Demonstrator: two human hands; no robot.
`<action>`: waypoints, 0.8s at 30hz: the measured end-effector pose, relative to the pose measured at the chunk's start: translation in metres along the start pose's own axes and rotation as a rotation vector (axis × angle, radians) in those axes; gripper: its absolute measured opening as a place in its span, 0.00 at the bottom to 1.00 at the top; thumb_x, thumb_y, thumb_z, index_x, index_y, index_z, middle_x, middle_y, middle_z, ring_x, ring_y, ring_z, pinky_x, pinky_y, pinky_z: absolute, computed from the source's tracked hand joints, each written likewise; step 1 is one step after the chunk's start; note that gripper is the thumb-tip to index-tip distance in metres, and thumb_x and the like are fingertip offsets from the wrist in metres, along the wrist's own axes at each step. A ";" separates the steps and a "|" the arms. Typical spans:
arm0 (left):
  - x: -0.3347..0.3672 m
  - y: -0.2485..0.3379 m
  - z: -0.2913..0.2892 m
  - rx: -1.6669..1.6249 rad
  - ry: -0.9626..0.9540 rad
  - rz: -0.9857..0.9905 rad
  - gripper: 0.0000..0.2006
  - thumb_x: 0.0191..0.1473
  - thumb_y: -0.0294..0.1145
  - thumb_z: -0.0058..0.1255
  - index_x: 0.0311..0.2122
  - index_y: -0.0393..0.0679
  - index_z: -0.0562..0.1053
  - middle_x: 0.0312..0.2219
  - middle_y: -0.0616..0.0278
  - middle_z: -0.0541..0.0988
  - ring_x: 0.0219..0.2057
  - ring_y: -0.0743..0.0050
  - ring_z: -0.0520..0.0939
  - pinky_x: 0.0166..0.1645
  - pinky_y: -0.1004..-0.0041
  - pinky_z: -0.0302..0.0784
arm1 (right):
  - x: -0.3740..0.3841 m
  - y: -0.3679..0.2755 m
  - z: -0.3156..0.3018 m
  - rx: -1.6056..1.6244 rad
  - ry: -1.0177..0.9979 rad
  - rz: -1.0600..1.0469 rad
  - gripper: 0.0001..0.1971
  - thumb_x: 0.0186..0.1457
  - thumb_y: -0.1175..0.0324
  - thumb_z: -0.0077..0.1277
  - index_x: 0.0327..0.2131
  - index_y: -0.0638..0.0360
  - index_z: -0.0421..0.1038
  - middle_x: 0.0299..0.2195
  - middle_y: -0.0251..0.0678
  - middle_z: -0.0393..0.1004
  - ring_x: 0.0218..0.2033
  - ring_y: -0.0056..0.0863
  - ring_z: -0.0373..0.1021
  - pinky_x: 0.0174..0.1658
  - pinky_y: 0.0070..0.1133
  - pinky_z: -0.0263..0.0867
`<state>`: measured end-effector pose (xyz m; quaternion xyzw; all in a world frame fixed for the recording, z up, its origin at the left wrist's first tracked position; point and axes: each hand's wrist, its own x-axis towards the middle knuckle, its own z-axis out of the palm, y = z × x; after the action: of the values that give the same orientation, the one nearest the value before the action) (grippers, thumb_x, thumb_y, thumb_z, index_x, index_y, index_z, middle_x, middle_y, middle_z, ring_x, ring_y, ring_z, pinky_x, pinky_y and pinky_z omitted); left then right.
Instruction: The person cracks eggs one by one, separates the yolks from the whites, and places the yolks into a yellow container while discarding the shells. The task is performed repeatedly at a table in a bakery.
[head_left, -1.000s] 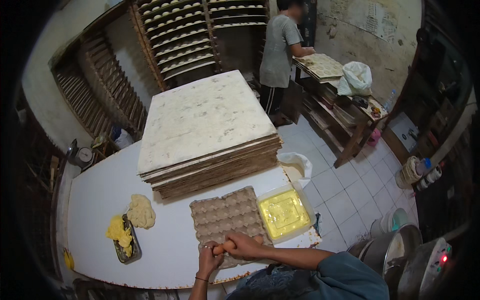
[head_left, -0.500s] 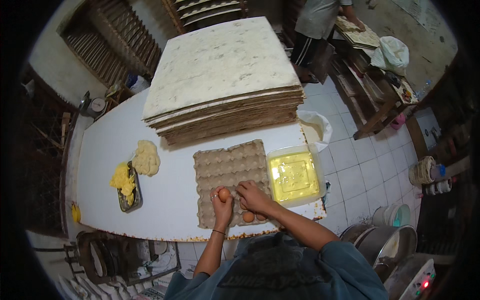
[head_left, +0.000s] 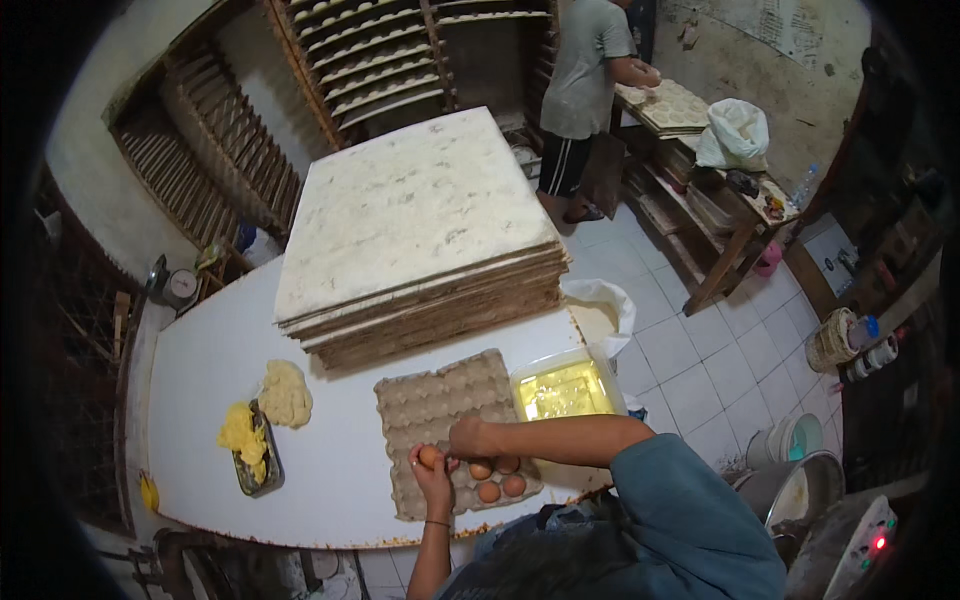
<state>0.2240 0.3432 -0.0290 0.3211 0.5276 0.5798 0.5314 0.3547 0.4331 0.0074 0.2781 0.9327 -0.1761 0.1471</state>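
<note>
White table (head_left: 200, 400) is being partly covered by stacked boards (head_left: 420, 210). By its near edge, a cardboard tray (head_left: 437, 403) is being overhung by the right hand (head_left: 468, 437), grip not discernible; in the left hand (head_left: 436, 486), one egg (head_left: 429, 456) is being gripped; four eggs (head_left: 488, 491) are being cradled tray-side, near-right.

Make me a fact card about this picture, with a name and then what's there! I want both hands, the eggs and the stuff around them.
Left hand: gripping a smooth brown egg
Right hand: close beside the left, over a grey-brown cardboard egg tray; its grip is hidden
Eggs in tray: four brown eggs visible
Right of tray: clear rectangular plastic tub with yellow contents
Left of tray: dark rectangular pan holding soft yellow lumps; pale rounded dough-like lump nearby
Behind tray: tall stack of flat, pale-topped boards
</note>
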 end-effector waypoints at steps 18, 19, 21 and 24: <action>-0.023 0.077 0.053 -0.594 -0.023 -0.193 0.07 0.52 0.38 0.42 0.35 0.52 0.63 0.30 0.65 0.69 0.21 0.74 0.70 0.20 0.78 0.65 | -0.167 0.018 0.016 2.067 0.923 -0.161 0.22 0.44 0.73 0.46 0.46 0.55 0.57 0.36 0.35 0.66 0.31 0.24 0.64 0.35 0.22 0.61; -0.021 0.073 0.061 -0.590 -0.050 -0.248 0.07 0.53 0.39 0.42 0.35 0.52 0.63 0.29 0.66 0.69 0.20 0.75 0.70 0.20 0.78 0.65 | -0.173 0.017 0.026 2.228 0.963 -0.135 0.21 0.45 0.74 0.45 0.46 0.54 0.57 0.38 0.35 0.65 0.30 0.23 0.63 0.35 0.21 0.60; -0.015 0.055 0.092 -0.581 -0.152 -0.361 0.07 0.54 0.40 0.43 0.33 0.51 0.63 0.28 0.66 0.69 0.21 0.76 0.70 0.23 0.78 0.66 | -0.183 0.015 0.037 2.281 1.084 0.021 0.17 0.52 0.75 0.39 0.47 0.56 0.55 0.33 0.33 0.64 0.28 0.17 0.60 0.30 0.15 0.58; -0.013 0.034 0.148 -0.522 -0.122 -0.477 0.06 0.54 0.37 0.45 0.33 0.50 0.64 0.28 0.66 0.69 0.24 0.77 0.70 0.27 0.78 0.67 | -0.201 0.017 0.040 1.997 1.273 0.289 0.16 0.56 0.68 0.39 0.48 0.59 0.54 0.33 0.35 0.63 0.31 0.18 0.60 0.30 0.15 0.59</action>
<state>0.3556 0.3744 0.0405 0.0764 0.3891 0.5344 0.7465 0.5320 0.3361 0.0426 0.4093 0.2489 -0.6362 -0.6048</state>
